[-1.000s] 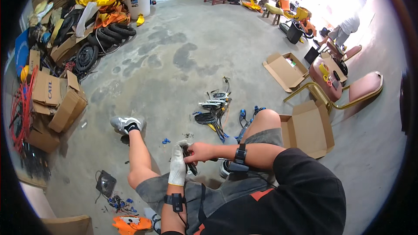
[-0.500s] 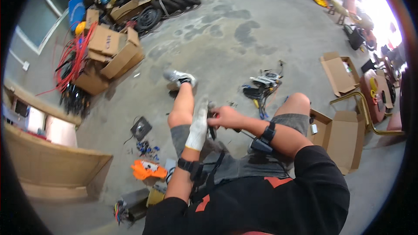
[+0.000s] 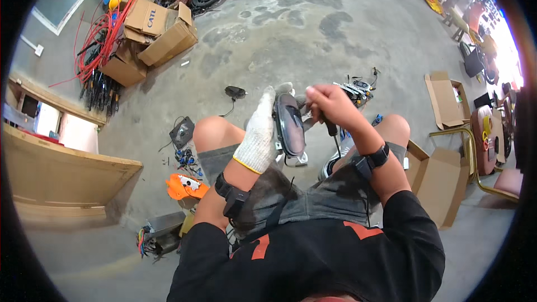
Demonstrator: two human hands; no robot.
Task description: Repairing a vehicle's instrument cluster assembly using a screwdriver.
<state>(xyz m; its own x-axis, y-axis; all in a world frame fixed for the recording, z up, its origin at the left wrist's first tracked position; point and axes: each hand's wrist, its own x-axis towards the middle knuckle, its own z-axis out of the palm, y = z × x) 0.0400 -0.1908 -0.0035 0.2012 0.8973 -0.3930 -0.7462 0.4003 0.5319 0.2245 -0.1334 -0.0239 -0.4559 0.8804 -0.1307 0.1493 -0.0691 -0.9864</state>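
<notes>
My left hand (image 3: 260, 134), in a white knit glove with a yellow hem, holds up an oval lamp (image 3: 291, 124) with a dark rim and a glossy clear cover. The lamp stands on end above my lap, and its far side is hidden from me. Just right of it, my bare right hand (image 3: 330, 103) is closed round the black handle of a screwdriver (image 3: 332, 128). Its thin shaft points down between my knees, apart from the lamp. Beyond my left hand a small black part with a cable (image 3: 235, 92) lies on the floor.
Wired parts (image 3: 358, 89) lie beyond my right knee. On my left are a black square part (image 3: 182, 132), small blue connectors (image 3: 187, 161), an orange shell (image 3: 182, 187) and a wooden cabinet (image 3: 67, 173). Opened cardboard boxes (image 3: 444, 184) and a metal-framed chair (image 3: 475, 156) stand right.
The oval lamp has come into clear view in my left hand. My right hand has moved up and right with the screwdriver. My left foot has drawn back from its outstretched place.
</notes>
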